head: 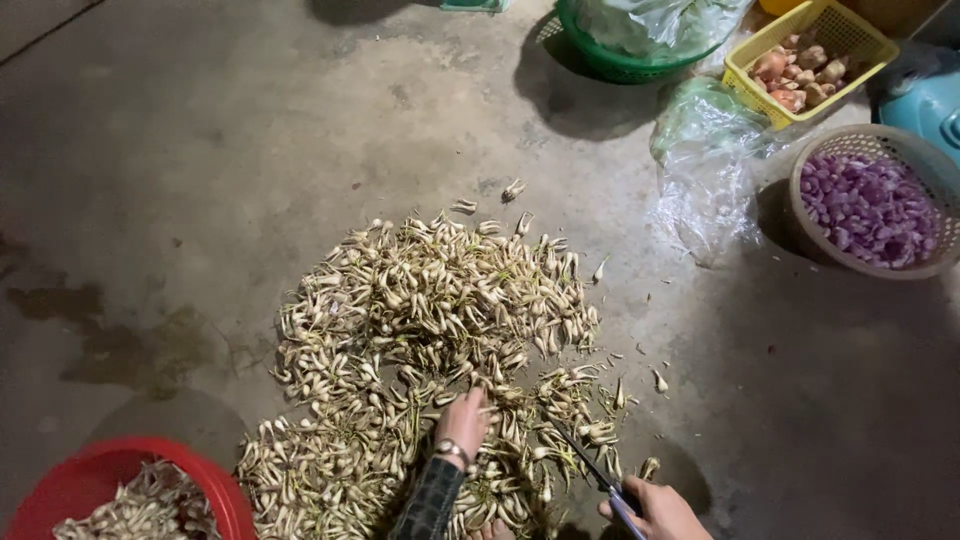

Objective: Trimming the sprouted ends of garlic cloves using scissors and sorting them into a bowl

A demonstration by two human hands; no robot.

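- We take the pile of small pale bulbs (pixel 430 330) as our landmark: a wide, loose heap of slim, teardrop-shaped pieces with stringy roots, lying on a rough grey concrete floor (pixel 200 150).
- Our left hand (pixel 462 420) rests at the near edge of that pile, knuckles up and fingers curled down into the bulbs; we cannot tell whether it pinches one. A metal wristband (pixel 451 452) and a dark checked sleeve (pixel 430 500) show behind it.
- Our right hand (pixel 655 510), just off the pile's near-right edge, is wrapped around the handles of one pair of scissors (pixel 590 468).
- The scissors' long axis runs diagonally, the thin dark blades pointing up and left into the pile (blades look nearly together).
- Near-left of the pile sits one red plastic basin (pixel 215 490), smooth-walled and holding more bulbs.
- Far-right of the pile we count four containers: a green mesh basket (pixel 600 62), a yellow rectangular lattice basket (pixel 850 35) of brownish bulbs, a round beige perforated basket (pixel 880 140) of purple peeled bulbs, and a glossy teal vessel (pixel 930 100), partly cut off.
- One crumpled clear plastic bag (pixel 705 170) lies between them and the pile.
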